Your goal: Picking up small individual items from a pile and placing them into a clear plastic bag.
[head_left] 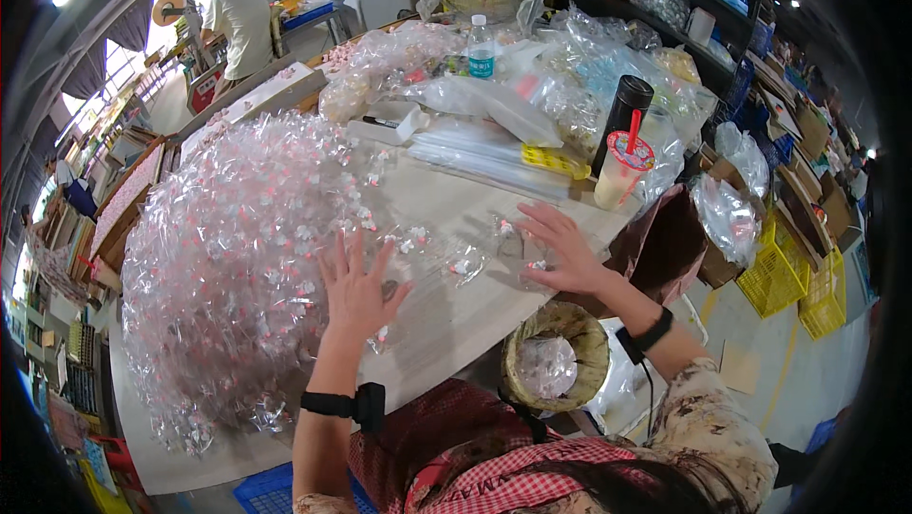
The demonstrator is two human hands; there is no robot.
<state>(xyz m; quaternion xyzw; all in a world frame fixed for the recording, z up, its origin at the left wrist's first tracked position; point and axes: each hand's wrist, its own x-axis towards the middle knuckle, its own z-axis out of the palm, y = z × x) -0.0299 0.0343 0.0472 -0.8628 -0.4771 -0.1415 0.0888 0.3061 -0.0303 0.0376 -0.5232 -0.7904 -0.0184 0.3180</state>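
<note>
One big heap of clear packets (228, 267) with pink-and-white bits covers the left of the table (446, 319). The left hand (353, 283), fingers spread, is at the heap's right edge. The right hand (564, 253), also spread, is near some loose packets (464, 266); whether it touches any, I cannot tell. Beyond it stand a cup (622, 177) and flask (622, 105).

Glossy plastic on a matt tabletop (446, 319)
On the tabletop we see crinkled, shiny packets (228, 257); at its near edge, cloth apron (556, 474).
</note>
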